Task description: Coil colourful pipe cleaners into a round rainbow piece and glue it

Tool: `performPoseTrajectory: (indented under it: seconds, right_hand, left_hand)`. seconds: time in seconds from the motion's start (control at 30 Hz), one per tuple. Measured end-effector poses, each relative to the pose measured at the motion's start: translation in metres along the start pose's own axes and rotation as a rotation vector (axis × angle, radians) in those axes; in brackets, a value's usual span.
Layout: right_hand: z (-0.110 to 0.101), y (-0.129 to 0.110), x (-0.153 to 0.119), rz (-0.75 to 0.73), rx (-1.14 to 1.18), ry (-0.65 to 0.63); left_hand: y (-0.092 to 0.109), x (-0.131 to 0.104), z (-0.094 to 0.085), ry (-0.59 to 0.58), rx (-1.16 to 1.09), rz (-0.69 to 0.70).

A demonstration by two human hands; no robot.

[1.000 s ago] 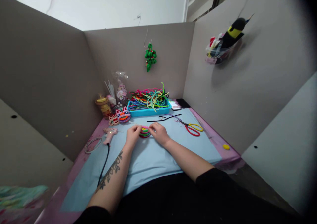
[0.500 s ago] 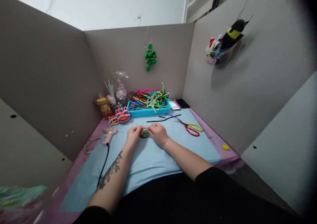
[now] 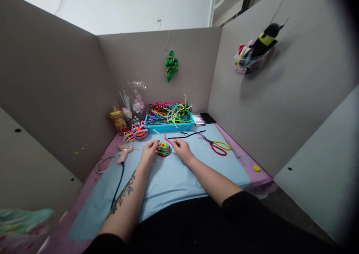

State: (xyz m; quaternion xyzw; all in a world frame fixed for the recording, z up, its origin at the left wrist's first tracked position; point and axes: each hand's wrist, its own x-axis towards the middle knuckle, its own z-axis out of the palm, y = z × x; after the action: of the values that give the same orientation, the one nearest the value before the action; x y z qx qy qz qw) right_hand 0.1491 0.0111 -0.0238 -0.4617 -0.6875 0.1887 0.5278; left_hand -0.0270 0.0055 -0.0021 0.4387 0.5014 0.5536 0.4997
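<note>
My right hand (image 3: 183, 150) pinches a pink pipe cleaner (image 3: 167, 138), whose curled end sticks out up and to the left. Beside that end is a thin pale strip (image 3: 158, 133); whether the two are joined I cannot tell. Between my hands lies a round piece of coiled pipe cleaners (image 3: 164, 149) in green, red, yellow and other colours. My left hand (image 3: 150, 151) is at its left edge, thumb and fingers closed together; what they grip, if anything, is hidden.
A blue tray (image 3: 171, 128) of pipe cleaners stands at the back, with lion-head figures (image 3: 140, 130) left of it. Left lies a pink glue gun (image 3: 125, 154) with its cord. Black pipe cleaners (image 3: 188, 135) and red-and-yellow-handled scissors (image 3: 218, 147) lie right. Grey partitions (image 3: 157, 63) enclose the table.
My hands have moved apart, uncovering the coiled piece between them. The pink pipe cleaner is now away from that piece, in my right hand. The pale strip now shows above it.
</note>
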Motion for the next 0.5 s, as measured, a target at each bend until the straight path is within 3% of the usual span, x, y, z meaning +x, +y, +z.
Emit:
performPoseTrajectory:
  seconds: [0.2, 0.5]
  right_hand:
    - [0.0020, -0.0068, -0.0028, -0.028, 0.051, -0.093]
    - [0.0012, -0.0087, -0.0038, -0.053, 0.040, -0.124]
  left_hand:
    - [0.0018, -0.0061, 0.0085, -0.041, 0.096, 0.132]
    - [0.0075, -0.0100, 0.0081, -0.062, 0.109, 0.207]
